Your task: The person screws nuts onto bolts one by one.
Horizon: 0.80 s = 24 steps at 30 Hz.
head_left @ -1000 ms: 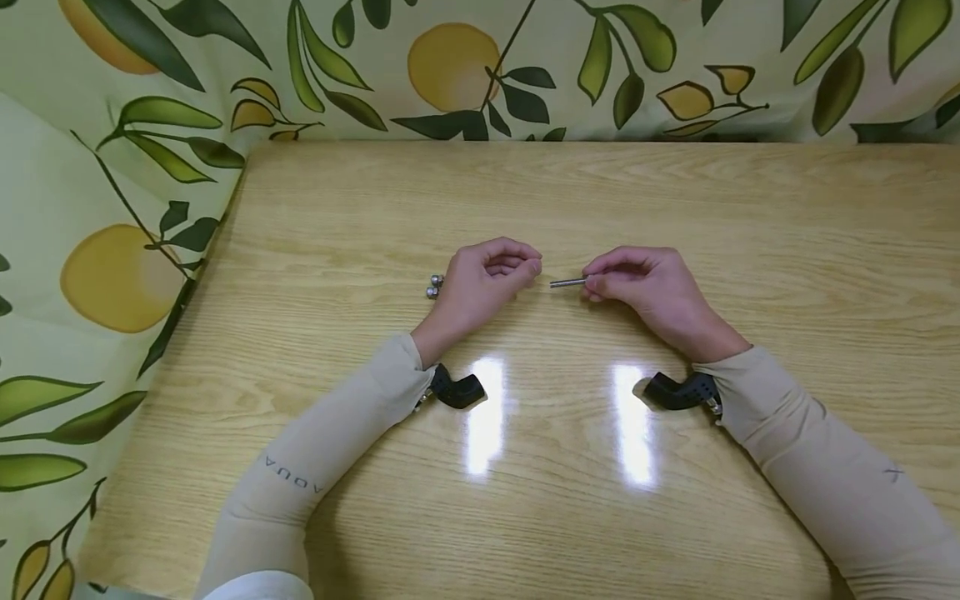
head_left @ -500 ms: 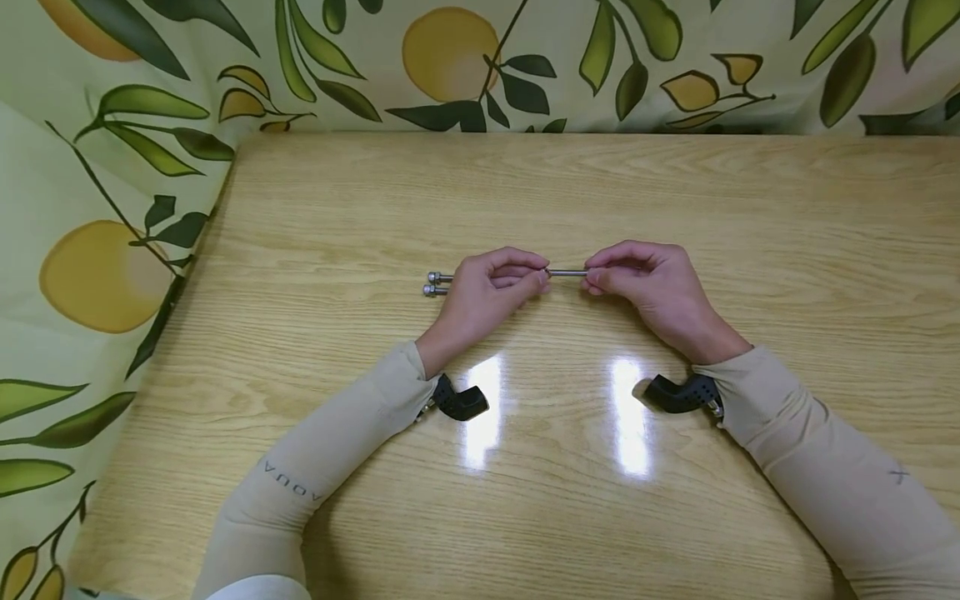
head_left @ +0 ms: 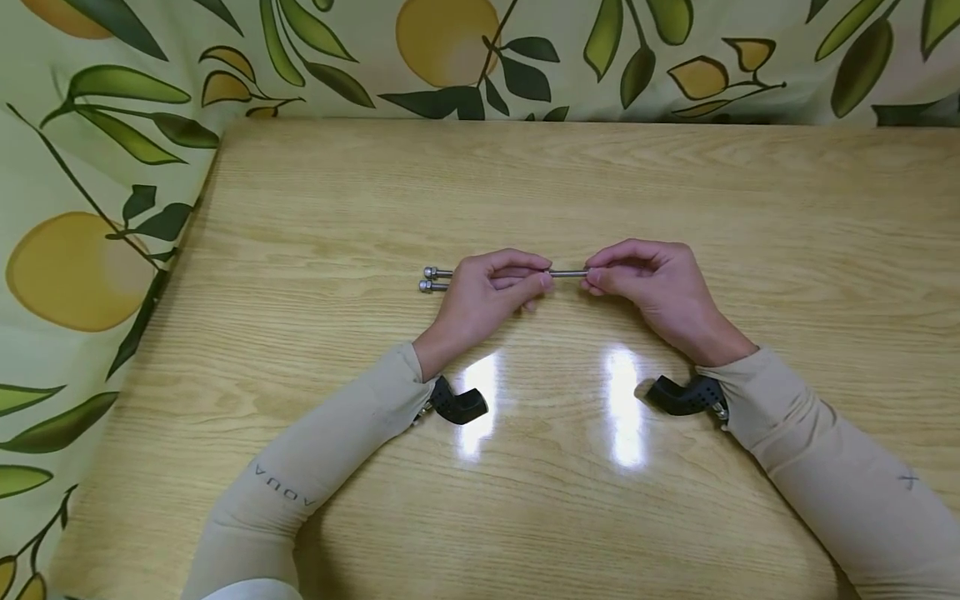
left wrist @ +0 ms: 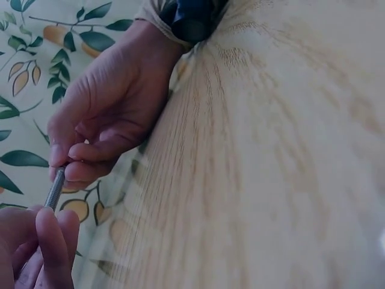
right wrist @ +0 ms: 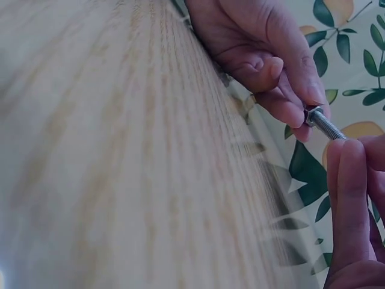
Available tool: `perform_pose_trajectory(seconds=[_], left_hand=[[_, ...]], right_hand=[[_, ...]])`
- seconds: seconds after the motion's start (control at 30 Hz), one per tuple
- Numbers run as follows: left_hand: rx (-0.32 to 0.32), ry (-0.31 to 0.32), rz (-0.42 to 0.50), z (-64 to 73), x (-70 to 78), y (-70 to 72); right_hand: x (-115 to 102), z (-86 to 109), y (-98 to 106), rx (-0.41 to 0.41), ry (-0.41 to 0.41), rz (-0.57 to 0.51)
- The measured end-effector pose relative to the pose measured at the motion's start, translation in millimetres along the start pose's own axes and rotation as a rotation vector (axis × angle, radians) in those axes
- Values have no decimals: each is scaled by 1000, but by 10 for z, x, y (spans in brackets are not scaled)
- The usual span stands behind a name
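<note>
A thin threaded metal bolt (head_left: 568, 273) lies level between the fingertips of both hands, above the wooden table. My right hand (head_left: 651, 279) pinches one end between thumb and fingers, hiding that end. At the other end, my left hand (head_left: 491, 292) pinches a small metal nut (right wrist: 311, 114), seen at the fingertips in the right wrist view. In the left wrist view, bare thread (left wrist: 55, 191) shows between the two hands. Beyond the left hand lie two more bolts side by side, an upper bolt (head_left: 437, 272) and a lower bolt (head_left: 432, 286), partly hidden by it.
The wood-grain table (head_left: 360, 192) spreads under both forearms. A patterned cloth (head_left: 600, 58) with leaves and fruit hangs along its back and left edges. Black wrist camera mounts (head_left: 459, 402) hang below the sleeve cuffs, close to the tabletop.
A gap stood between my left fingertips and the bolt's free end; now the left fingers meet that end. My right hand keeps its pinch. The head view has shifted slightly.
</note>
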<state>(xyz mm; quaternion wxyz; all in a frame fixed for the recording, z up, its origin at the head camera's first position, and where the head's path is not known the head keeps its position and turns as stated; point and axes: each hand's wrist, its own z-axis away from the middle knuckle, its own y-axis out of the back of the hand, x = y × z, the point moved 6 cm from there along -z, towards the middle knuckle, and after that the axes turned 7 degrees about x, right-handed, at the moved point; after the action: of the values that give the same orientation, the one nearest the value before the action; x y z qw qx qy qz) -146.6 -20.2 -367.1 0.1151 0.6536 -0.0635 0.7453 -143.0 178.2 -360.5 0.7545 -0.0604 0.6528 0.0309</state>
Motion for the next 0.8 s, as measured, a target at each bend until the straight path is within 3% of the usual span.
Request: perform_pose_trajectory(seconds=[0.17,0.47,0.8], left_hand=[[-14,-8,18,9,15,-5],[14,-29,-24,20,19,3],[-12,-31,-7,22,16,17]], right_hand=[[-21,28,4,-8,4,6],[-3,35,-1,-14,7,9],[-21,28,-23,-40,20,0]])
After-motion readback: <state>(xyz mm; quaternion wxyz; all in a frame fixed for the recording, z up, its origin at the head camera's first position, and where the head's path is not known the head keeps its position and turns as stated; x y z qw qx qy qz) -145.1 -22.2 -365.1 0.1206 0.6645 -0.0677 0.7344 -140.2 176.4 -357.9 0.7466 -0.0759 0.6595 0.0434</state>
